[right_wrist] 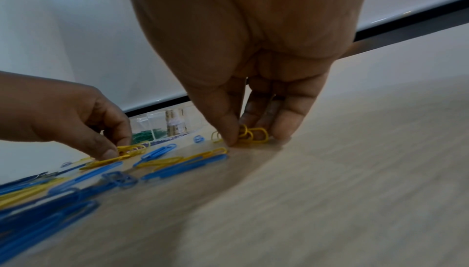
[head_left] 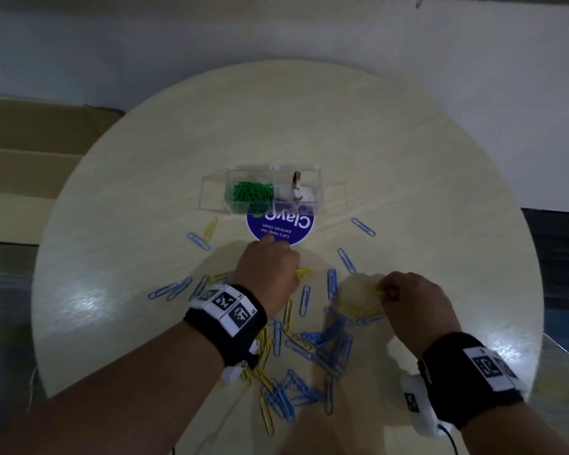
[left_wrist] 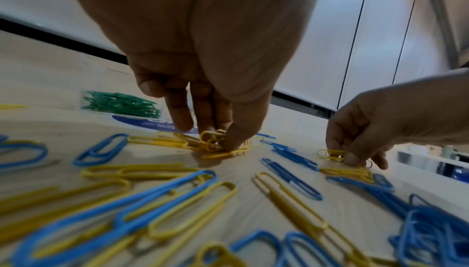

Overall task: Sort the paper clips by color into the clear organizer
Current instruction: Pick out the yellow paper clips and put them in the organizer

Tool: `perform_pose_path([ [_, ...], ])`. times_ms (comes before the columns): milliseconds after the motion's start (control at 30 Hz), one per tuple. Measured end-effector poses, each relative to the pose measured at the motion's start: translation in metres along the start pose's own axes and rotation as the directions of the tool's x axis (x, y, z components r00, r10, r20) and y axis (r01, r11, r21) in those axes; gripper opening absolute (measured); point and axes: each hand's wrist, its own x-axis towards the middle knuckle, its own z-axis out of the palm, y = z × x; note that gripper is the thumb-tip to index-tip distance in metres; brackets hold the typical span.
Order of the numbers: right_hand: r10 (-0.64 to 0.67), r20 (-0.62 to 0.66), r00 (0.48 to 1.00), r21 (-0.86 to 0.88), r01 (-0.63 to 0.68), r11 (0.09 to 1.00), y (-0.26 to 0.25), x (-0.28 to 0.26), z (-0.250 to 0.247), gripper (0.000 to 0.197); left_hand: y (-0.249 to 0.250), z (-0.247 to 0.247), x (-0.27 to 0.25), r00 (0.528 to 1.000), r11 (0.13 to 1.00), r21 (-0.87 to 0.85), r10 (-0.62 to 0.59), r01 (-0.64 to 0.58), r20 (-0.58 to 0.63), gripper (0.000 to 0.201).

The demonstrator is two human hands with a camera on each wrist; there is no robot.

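Observation:
Blue paper clips (head_left: pixel 334 351) and yellow paper clips (head_left: pixel 266 353) lie scattered over the near half of the round table (head_left: pixel 408 152). The clear organizer (head_left: pixel 273 188) stands at mid-table with green clips (head_left: pixel 248 192) in its left compartment. My left hand (head_left: pixel 270 267) pinches a small bunch of yellow clips (left_wrist: pixel 212 140) against the tabletop. To the right, my right hand (head_left: pixel 408 300) pinches another bunch of yellow clips (right_wrist: pixel 250 135), also down on the table.
A round blue sticker (head_left: pixel 280 228) lies under the organizer's near side. The organizer's right compartment holds white and brass-coloured items (head_left: pixel 298 188). Cardboard (head_left: pixel 30 152) lies beyond the table's left edge. A few blue clips (head_left: pixel 363 227) lie apart to the right.

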Motion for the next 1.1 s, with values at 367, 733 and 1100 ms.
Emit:
perform_pose_path([
  [367, 0.022, -0.154, 0.988, 0.213, 0.012, 0.977, -0.024, 0.015, -0.027, 0.013, -0.021, -0.052, 0.023, 0.87, 0.821, -0.524, -0.412, 0.227, -0.269, 0.011],
  [733, -0.113, -0.095, 0.989, 0.35, 0.139, 0.926, -0.109, 0.067, -0.05, 0.013, -0.048, -0.065, 0.064, 0.862, 0.809, -0.527, -0.441, 0.26, -0.251, 0.023],
  [1100, -0.171, 0.036, 0.985, 0.284, 0.154, 0.946, -0.173, 0.125, -0.037, 0.019, -0.083, -0.058, 0.007, 0.864, 0.795, -0.557, -0.437, 0.24, -0.251, 0.019],
])
